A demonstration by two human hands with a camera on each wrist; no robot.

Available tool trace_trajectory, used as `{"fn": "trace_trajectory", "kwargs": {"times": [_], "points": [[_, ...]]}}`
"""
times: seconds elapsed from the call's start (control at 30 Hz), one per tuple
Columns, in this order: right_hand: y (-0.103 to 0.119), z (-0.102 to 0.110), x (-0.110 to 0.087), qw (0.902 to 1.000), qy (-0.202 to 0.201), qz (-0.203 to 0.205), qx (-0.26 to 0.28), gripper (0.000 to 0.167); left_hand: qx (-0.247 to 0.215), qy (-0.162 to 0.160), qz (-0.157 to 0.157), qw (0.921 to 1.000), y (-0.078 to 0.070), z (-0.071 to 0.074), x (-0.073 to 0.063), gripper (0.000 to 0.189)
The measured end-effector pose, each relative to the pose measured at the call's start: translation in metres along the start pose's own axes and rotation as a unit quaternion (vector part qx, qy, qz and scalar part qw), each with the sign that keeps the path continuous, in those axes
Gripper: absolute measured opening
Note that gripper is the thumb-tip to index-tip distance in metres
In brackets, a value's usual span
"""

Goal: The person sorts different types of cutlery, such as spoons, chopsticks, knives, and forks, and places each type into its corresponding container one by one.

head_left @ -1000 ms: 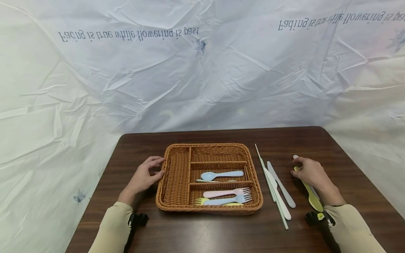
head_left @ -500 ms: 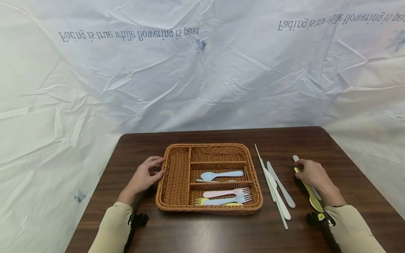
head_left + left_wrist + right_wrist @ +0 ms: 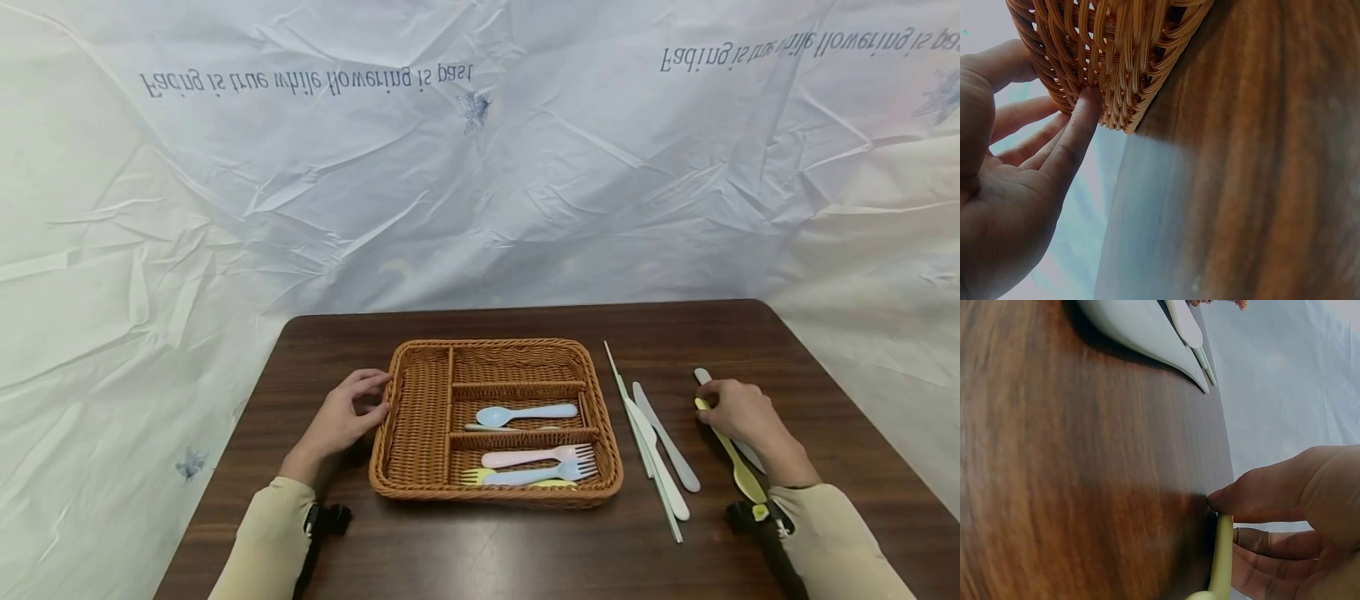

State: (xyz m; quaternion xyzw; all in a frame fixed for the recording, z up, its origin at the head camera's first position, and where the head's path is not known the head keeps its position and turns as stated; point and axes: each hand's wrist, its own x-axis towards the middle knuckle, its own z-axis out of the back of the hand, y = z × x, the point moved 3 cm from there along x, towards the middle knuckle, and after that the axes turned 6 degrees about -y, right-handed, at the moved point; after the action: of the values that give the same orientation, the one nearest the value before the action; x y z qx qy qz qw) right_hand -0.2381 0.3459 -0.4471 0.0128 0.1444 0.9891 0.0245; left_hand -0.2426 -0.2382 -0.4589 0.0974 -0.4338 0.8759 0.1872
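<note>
My left hand touches the left end of a brown wicker basket. In the left wrist view the thumb rests against the woven outer wall, with the other fingers behind it. On the table's right side, my right hand pinches the handle end of a yellow spoon. The right wrist view shows the handle between thumb and fingers. A pale knife lies beside the spoon, partly hidden under the hand.
Pale green chopsticks, a white knife and a greyish knife lie right of the basket. Inside its compartments are a light blue spoon, a pink fork, a blue fork and yellow cutlery.
The right fingertips have shifted slightly, showing more of the pale knife's far end. The spoon handle has moved a little with them. The left hand and basket stay put.
</note>
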Motion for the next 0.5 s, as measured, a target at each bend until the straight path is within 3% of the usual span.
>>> {"fn": "trace_trajectory", "kwargs": {"times": [0.5], "points": [[0.0010,-0.0049,0.0006,0.9991,-0.017,0.016,0.035,0.035,-0.001,-0.001,-0.003,1.0000,-0.0006,-0.0003,0.0001,0.045]]}}
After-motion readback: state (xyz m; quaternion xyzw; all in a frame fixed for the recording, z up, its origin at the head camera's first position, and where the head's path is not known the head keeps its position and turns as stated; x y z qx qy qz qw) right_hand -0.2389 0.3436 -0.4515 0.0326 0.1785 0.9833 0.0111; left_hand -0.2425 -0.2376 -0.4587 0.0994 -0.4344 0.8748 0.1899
